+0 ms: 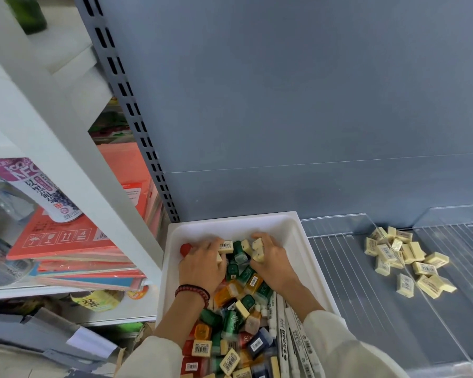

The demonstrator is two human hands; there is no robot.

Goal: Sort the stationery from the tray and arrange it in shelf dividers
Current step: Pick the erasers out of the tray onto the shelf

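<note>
One large grey metal back panel (284, 105) stands behind everything. Below it runs the grey shelf (352, 296), which carries upright clear plastic dividers (449, 331). At the left end of this shelf sits the white rectangular plastic tray (230, 222), its back wall just beside the panel.

The tray is full of mixed stationery. There are many small green, orange, red and dark blue boxy pieces (232, 323), and along its right side lie long white pens (295, 328). To the right of the tray, well apart from it, a loose pile of cream rectangular erasers (404, 255) lies on the shelf. The pile is at one clear divider, and I cannot tell which erasers are on which side of it.

Both my hands are at the far end of the tray. My right hand (273, 261) grips a few cream erasers in curled fingers. My left hand (202, 266) has its fingers bent down into the pieces, and I cannot tell whether they hold anything. A dark red bead bracelet (193, 291) is on my left wrist.
</note>
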